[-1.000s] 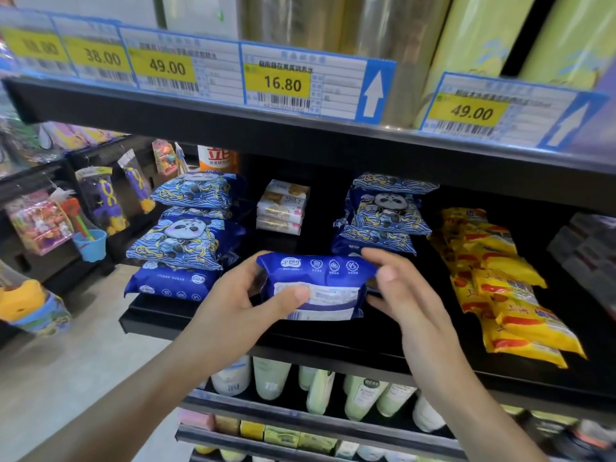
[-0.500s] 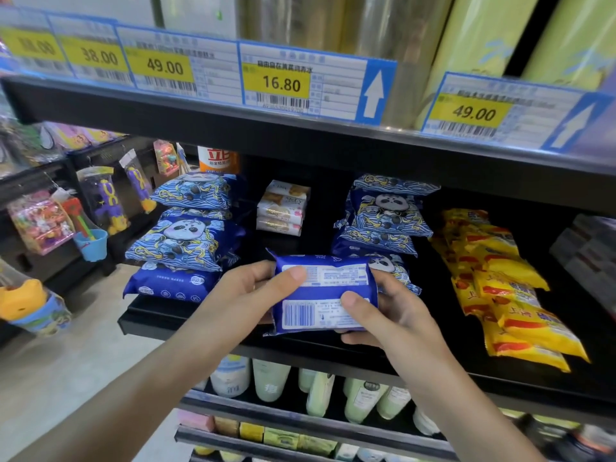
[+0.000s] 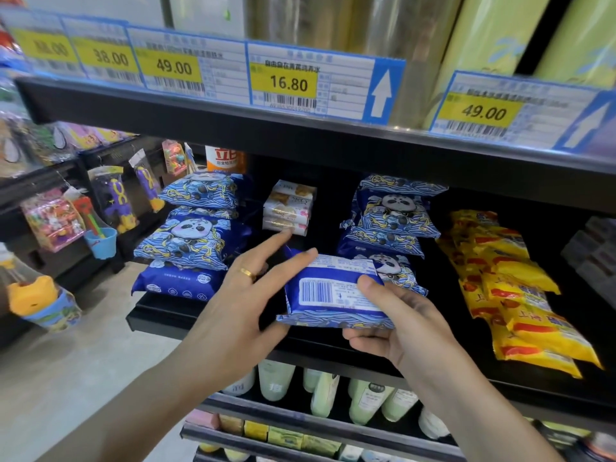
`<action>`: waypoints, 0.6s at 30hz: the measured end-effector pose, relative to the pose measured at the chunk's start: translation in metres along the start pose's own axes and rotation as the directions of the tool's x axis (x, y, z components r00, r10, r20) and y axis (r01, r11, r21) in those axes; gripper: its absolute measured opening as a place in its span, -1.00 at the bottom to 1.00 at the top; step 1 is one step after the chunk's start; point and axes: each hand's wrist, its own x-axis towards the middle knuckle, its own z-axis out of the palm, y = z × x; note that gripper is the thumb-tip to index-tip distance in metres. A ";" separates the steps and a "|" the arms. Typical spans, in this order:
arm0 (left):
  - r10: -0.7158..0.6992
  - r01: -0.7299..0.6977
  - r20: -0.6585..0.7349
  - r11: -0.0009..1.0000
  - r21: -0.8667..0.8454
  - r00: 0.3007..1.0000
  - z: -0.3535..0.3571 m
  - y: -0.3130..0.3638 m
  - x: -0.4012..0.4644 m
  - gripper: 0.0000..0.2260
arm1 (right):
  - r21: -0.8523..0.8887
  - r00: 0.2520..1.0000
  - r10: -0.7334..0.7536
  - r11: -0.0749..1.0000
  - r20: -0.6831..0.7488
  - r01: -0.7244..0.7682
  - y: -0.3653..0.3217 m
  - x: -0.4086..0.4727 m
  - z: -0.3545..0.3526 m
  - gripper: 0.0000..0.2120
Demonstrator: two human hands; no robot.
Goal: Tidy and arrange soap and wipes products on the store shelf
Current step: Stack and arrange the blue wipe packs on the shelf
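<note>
Your left hand [image 3: 233, 305] has straight, spread fingers, fingertips touching the wipes pack's [image 3: 333, 291] left end. The pack sits barcode up, over the shelf's [image 3: 206, 323] front edge. Your right hand [image 3: 396, 328] grips it, thumb on top.

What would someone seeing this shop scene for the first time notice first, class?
First, the two hands at centre: the right hand grips a blue plastic wipes pack barcode side up, while the left hand, wearing a gold ring, rests straight fingers against it. Next, the yellow price tags along the black upper shelf edge, and the yellow packets lined up at right.
</note>
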 end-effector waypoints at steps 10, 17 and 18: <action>0.101 -0.101 -0.017 0.995 0.016 0.995 -0.007 0.007 0.000 -0.33 | -0.056 0.993 0.116 0.992 0.016 -0.115 -0.005 -0.004 0.006 -0.29; -0.024 0.019 -0.034 0.989 -0.145 0.999 -0.013 0.011 -0.010 -0.37 | -0.062 0.985 0.127 0.991 0.120 -0.120 -0.011 -0.006 0.007 -0.40; -0.045 0.037 -0.037 0.984 -0.175 0.998 -0.013 0.010 -0.012 -0.38 | -0.056 0.983 0.124 0.992 0.134 -0.117 -0.011 -0.007 0.008 -0.42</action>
